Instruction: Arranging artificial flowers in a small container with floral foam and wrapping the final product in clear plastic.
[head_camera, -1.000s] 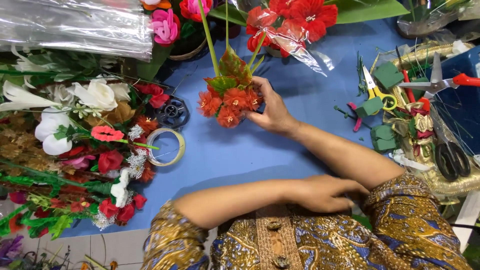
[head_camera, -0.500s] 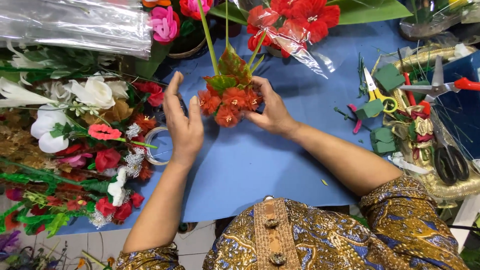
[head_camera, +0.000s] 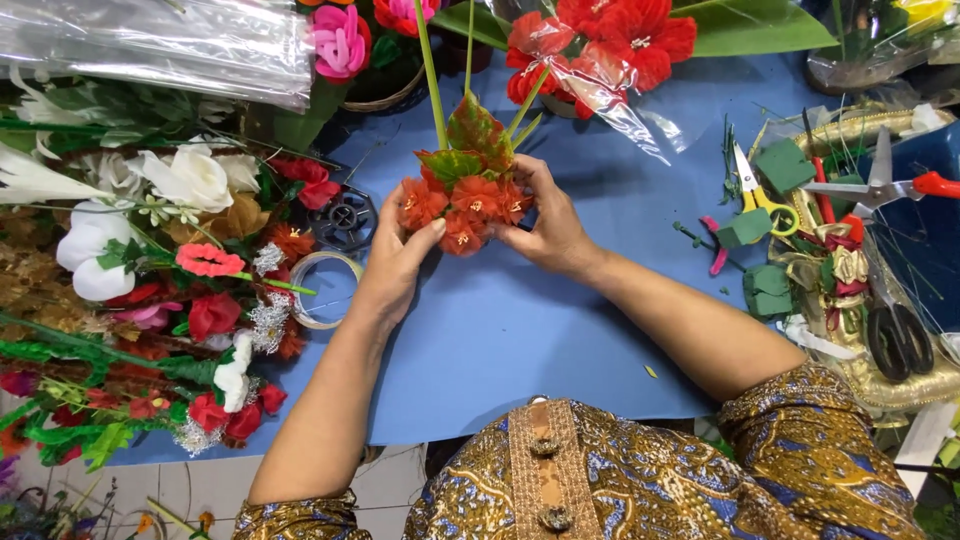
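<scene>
Orange flower cluster (head_camera: 462, 205) sits above the blue worktop (head_camera: 520, 330), and we see both hands closed around it: left hand (head_camera: 397, 262) cupping its left side, right hand (head_camera: 548, 225) pinching its right. Green stems (head_camera: 430, 70) rise from it. A tape roll (head_camera: 322, 290) lies just beside our left wrist.

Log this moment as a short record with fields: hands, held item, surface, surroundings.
left hand: cups the orange flower cluster from its left
right hand: grips the cluster from its right
held item: orange artificial blooms with red-green leaves and green stems
surface: blue sheet
left of hands: tape roll, pile of artificial flowers
right of hands: yellow-handled scissors, green foam blocks
</scene>
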